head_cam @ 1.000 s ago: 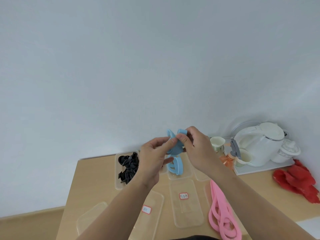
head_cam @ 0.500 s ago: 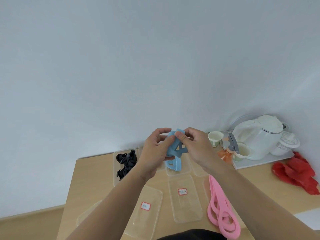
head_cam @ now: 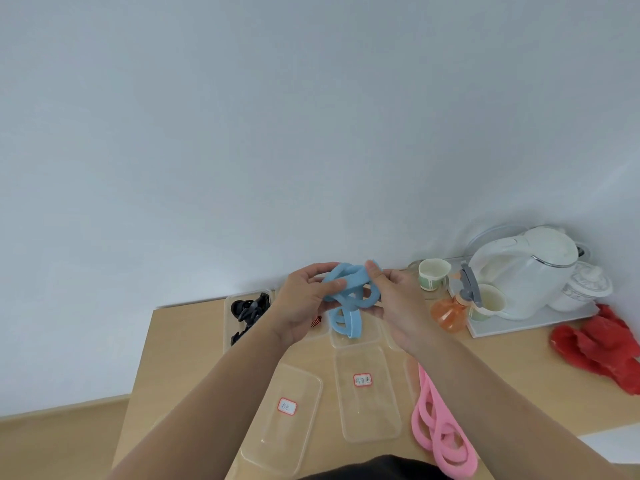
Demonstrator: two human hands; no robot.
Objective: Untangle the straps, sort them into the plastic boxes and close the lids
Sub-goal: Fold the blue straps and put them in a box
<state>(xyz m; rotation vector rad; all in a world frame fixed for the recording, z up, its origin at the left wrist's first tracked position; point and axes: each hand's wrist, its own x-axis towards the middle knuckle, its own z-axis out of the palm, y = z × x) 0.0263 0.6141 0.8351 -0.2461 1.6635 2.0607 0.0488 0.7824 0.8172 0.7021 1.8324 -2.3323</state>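
A tangle of blue straps (head_cam: pixel 348 299) hangs in the air above the wooden table (head_cam: pixel 180 344). My left hand (head_cam: pixel 304 306) pinches its left side and my right hand (head_cam: pixel 398 303) grips its right side. Below it stands an open clear box (head_cam: pixel 349 341), its contents partly hidden by the hanging loop. Black straps (head_cam: pixel 247 311) fill a clear box at the back left. Pink straps (head_cam: pixel 438 434) lie on the table at the front right. Two clear lids with red-edged labels, the left lid (head_cam: pixel 287 414) and the right lid (head_cam: pixel 367 389), lie flat in front.
A white kettle (head_cam: pixel 523 271), cups and an orange spray bottle (head_cam: pixel 450 313) stand on a tray at the back right. A red cloth (head_cam: pixel 602 351) lies at the far right. The wall runs behind the table.
Both hands have turned the blue straps, and the bundle now spreads wider between them with more loops showing. The view has tilted slightly.
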